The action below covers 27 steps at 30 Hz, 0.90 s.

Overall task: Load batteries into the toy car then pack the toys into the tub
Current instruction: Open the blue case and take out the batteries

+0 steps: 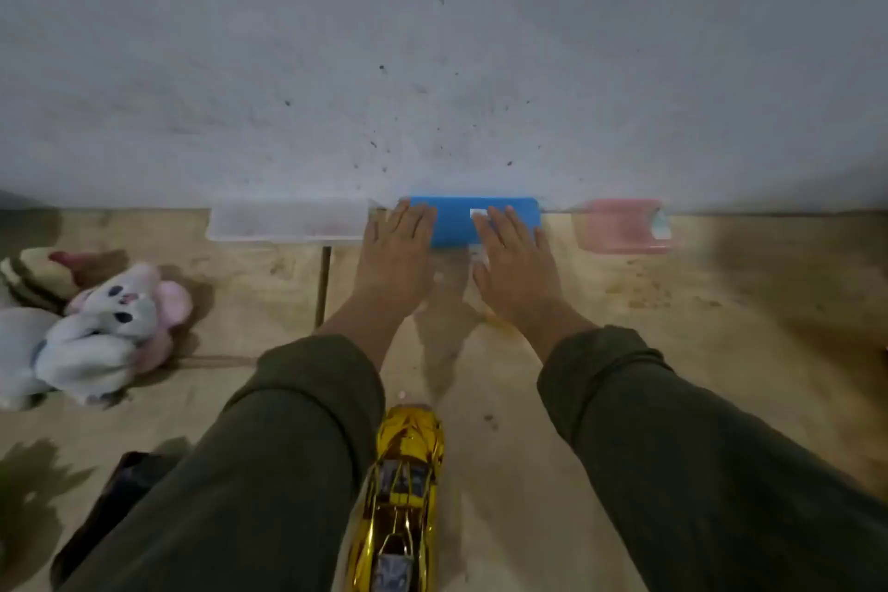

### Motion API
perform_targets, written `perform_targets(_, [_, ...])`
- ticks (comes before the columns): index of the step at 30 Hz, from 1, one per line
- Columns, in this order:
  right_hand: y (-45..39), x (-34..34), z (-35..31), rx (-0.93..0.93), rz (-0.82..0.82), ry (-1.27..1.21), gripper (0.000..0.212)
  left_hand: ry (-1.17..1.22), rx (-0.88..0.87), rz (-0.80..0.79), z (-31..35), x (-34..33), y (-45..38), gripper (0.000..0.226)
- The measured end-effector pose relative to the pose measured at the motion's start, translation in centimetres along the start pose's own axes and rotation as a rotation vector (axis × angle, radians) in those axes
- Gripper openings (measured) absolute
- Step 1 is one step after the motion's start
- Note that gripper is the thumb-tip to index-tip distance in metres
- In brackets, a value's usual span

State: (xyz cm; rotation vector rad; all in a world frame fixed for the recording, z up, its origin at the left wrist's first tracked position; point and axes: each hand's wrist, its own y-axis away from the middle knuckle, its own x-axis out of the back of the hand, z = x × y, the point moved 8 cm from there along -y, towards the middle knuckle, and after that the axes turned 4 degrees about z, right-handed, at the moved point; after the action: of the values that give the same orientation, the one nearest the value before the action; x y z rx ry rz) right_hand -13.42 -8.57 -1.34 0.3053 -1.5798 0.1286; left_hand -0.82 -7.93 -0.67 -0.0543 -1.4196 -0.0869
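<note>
A shiny gold toy car (pixel 401 495) lies on the floor between my forearms, nose pointing away from me. Both arms reach forward to a blue tub lid (pixel 461 221) lying against the wall. My left hand (pixel 396 250) rests flat on its left end, fingers spread. On the right half lies my right hand (pixel 516 255), also flat with fingers apart, next to a small white latch. A clear tub (pixel 288 219) sits just left of the blue lid. At far left, a white and pink plush bunny (pixel 108 327) lies on the floor. No batteries are visible.
A pink container (pixel 624 226) stands against the wall at the right. A dark flat object (pixel 115 500) lies at the lower left, partly under my left sleeve. Another striped soft toy (pixel 29 274) sits behind the bunny. The grey wall closes off the far side.
</note>
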Motion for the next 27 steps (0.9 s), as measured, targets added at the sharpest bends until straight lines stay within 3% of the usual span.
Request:
perform_targets(3, [-2.0,-0.9,0.4,0.059,0.069,0.06,0.056,-0.042,0.031,0.03,-0.1,-1.3,-1.6,0.062])
perform_targets(6, [-2.7,-1.5,-0.3,0.132,0.272,0.271,0.051,-0.021,0.024,0.141,-0.1,-1.1,-2.1,0.055])
perform_targets(12, [-4.6,-1.9,-1.1,0.206,0.307,0.563,0.045,-0.014,0.053,0.223,-0.4,-0.9,-2.6,0.052])
perform_targets(15, [-4.9,-1.8,-1.1,0.333,0.372,0.661,0.047,-0.008,0.103,0.199,-0.4,-1.1,-2.8,0.057])
perform_targets(19, [-4.2,-0.9,-1.3,0.489,0.362,0.541,0.043,-0.025,0.093,0.243,-0.4,-0.6,-2.8,0.065])
perform_targets(21, [-4.0,0.4,-0.9,0.503,0.374,0.43,0.046,-0.017,0.078,0.261,-0.1,-0.5,-2.5,0.08])
perform_targets(24, [-3.7,3.4,-0.1,0.532,0.522,0.264,0.051,-0.055,0.072,0.28,0.2,-0.1,-1.9,0.107])
perform_targets(27, [-4.5,6.7,0.4,0.477,0.675,0.256,0.036,-0.142,0.021,0.387,0.1,0.4,-1.8,0.108])
